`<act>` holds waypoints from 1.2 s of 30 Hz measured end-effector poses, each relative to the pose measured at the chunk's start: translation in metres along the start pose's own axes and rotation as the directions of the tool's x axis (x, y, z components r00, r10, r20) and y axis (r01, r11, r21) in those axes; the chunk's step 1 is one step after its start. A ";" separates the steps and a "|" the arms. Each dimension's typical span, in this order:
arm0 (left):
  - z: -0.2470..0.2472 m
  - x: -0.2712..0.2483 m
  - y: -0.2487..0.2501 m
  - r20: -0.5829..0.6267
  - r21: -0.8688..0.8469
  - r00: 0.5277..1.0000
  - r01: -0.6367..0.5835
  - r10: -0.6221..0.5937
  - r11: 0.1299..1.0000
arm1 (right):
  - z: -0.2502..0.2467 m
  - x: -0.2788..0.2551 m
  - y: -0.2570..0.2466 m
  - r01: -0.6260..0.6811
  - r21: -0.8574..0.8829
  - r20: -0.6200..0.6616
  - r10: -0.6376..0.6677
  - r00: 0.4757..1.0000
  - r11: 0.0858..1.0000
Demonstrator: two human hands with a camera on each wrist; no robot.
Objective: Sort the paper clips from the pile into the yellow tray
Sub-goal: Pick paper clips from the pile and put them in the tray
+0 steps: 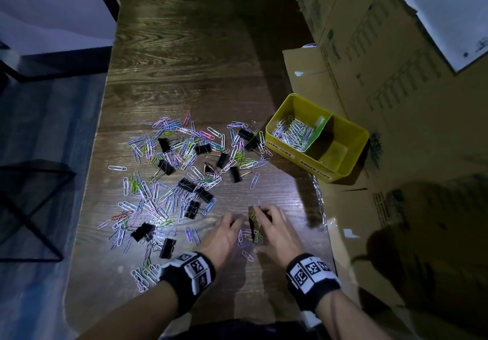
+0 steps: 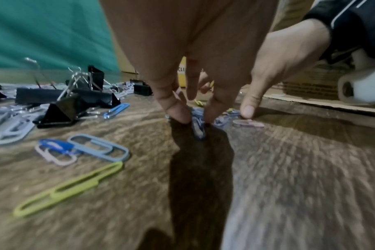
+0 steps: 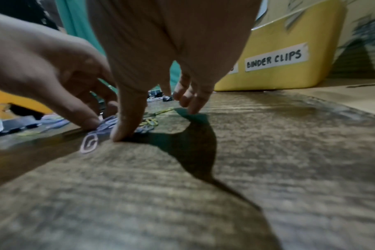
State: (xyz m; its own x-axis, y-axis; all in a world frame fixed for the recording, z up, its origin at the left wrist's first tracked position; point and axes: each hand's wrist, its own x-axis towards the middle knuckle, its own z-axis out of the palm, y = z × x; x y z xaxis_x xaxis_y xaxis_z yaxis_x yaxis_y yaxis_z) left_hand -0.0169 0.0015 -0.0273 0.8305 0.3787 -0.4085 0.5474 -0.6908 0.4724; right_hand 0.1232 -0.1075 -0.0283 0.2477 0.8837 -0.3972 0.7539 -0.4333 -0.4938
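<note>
A wide pile of coloured paper clips (image 1: 158,197), mixed with black binder clips (image 1: 142,231), covers the wooden table (image 1: 184,62). The yellow tray (image 1: 317,165) stands at the right; its left compartment holds several paper clips (image 1: 293,134) and its right one is bare. Both hands work at a small cluster of clips (image 1: 250,234) near the front edge. My left hand (image 1: 239,227) pinches a few bluish clips (image 2: 198,128) between thumb and finger (image 2: 178,113). My right hand (image 1: 264,227) has its thumb (image 3: 122,133) and fingertips (image 3: 190,106) down on the table, with clips (image 3: 149,121) lying loose between them.
Flattened cardboard (image 1: 396,155) lies under and behind the tray, with boxes stacked at the far right. The tray's front wall (image 3: 289,76) carries a "BINDER CLIPS" label (image 3: 275,58). A green clip (image 2: 71,187) and blue clips (image 2: 96,148) lie to the left of my left hand.
</note>
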 end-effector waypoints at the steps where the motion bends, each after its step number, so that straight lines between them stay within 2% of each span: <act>1: -0.003 0.000 0.001 -0.030 0.002 0.999 0.014 -0.014 1.000 | -0.003 0.002 0.001 -0.010 -0.067 -0.008 0.010 1.000 0.998; 5: -0.002 -0.004 -0.006 -0.078 0.067 0.991 0.110 -0.105 0.992 | -0.010 0.009 0.005 0.013 -0.202 0.052 -0.003 0.999 0.979; 10: 0.013 -0.004 0.004 0.066 0.139 0.995 0.066 -0.076 0.988 | 0.003 -0.004 0.000 0.062 -0.196 0.106 -0.042 0.993 0.979; 14: 0.012 -0.006 0.011 0.055 0.118 0.994 0.085 -0.092 0.989 | 0.012 -0.011 -0.009 0.050 -0.089 0.114 -0.040 0.993 0.995; 17: 0.009 -0.006 0.015 0.064 0.104 0.996 0.053 -0.060 0.993 | 0.011 -0.014 -0.015 -0.004 0.063 0.126 -0.004 0.992 0.998; 20: 0.008 -0.006 0.017 0.049 0.122 0.999 0.006 -0.012 0.993 | 0.009 -0.018 -0.022 0.000 0.117 0.114 -0.014 0.993 0.993; 22: 0.008 -0.006 0.019 0.027 0.131 1.000 -0.015 0.011 0.991 | 0.005 -0.020 -0.027 -0.125 0.236 0.103 0.103 0.989 0.964; 24: 0.008 -0.006 0.018 0.026 0.118 0.999 -0.030 0.027 0.993 | 0.003 -0.019 -0.032 -0.279 0.352 0.108 0.258 0.960 0.893; 26: 0.008 -0.006 0.019 0.024 0.095 0.999 -0.047 0.045 0.994 | 0.005 -0.019 -0.032 -0.329 0.343 0.121 0.305 0.944 0.880; 28: 0.009 -0.004 0.018 0.029 0.092 0.999 -0.049 0.046 0.995 | 0.002 -0.020 -0.035 -0.313 0.313 0.146 0.280 0.949 0.897; 31: 0.007 -0.004 0.020 0.073 0.209 0.996 -0.063 0.049 0.976 | 0.001 -0.017 -0.038 -0.172 0.029 0.191 0.164 0.968 0.985; 34: 0.008 -0.002 0.019 0.083 0.233 0.992 -0.108 0.091 0.966 | 0.004 -0.014 -0.037 -0.050 -0.196 0.240 0.097 0.966 0.979; 36: 0.009 -0.002 0.019 0.083 0.231 0.996 -0.063 0.045 0.971 | 0.004 -0.014 -0.037 -0.002 -0.243 0.248 0.064 0.967 0.970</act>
State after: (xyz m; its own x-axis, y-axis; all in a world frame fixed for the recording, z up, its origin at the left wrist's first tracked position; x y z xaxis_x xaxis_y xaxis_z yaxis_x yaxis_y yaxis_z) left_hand -0.0087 -0.0179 -0.0246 0.8428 0.2952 -0.4500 0.4553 -0.8369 0.3037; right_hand 0.0895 -0.1046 -0.0071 0.1369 0.7823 -0.6077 0.8787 -0.3791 -0.2901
